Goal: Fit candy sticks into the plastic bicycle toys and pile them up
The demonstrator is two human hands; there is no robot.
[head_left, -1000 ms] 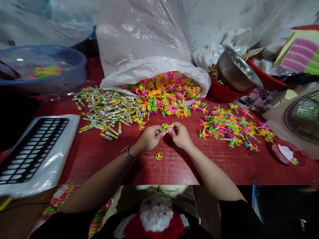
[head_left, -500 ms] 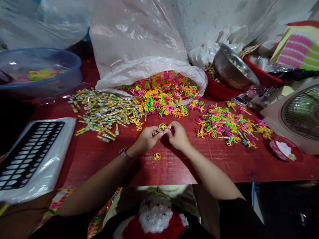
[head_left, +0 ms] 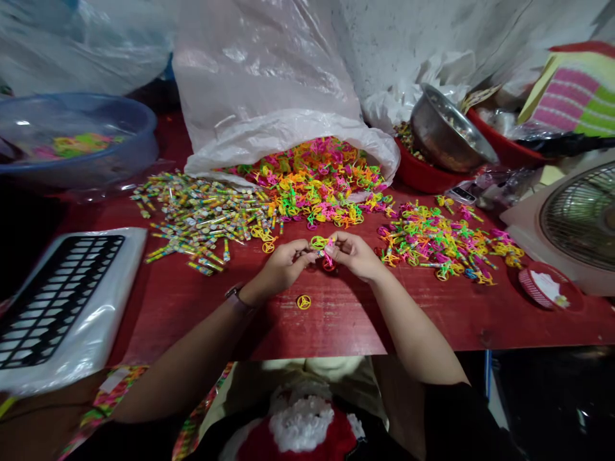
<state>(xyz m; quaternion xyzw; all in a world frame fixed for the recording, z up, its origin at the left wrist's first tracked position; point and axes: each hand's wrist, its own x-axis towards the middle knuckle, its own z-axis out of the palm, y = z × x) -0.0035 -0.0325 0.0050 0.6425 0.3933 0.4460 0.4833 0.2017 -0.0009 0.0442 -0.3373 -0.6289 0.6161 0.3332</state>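
Note:
My left hand (head_left: 287, 261) and my right hand (head_left: 355, 255) meet above the red table, fingertips pinched on one small plastic toy. It has a yellow-green spoked ring (head_left: 318, 242) pointing away from me and pink parts (head_left: 329, 261) by the right fingers. A small whitish piece shows between the thumbs; its shape is too small to make out. A loose yellow spoked ring (head_left: 303, 302) lies on the table below the hands. Beyond my left hand is a heap of printed clear tubes (head_left: 206, 214), with a yellow and an orange ring (head_left: 268, 247) at its edge.
A white plastic sack (head_left: 269, 134) spills bright plastic pieces (head_left: 317, 186). Finished-looking coloured toys (head_left: 427, 237) are heaped at right, near a small red basket (head_left: 534, 291) and a fan (head_left: 581, 218). At left are a blue basin (head_left: 129, 144) and a plastic-wrapped black rack (head_left: 57, 294).
The right hand has shifted slightly right and turned. Pink parts of the toy now show below its fingers, and the hands are a little farther apart.

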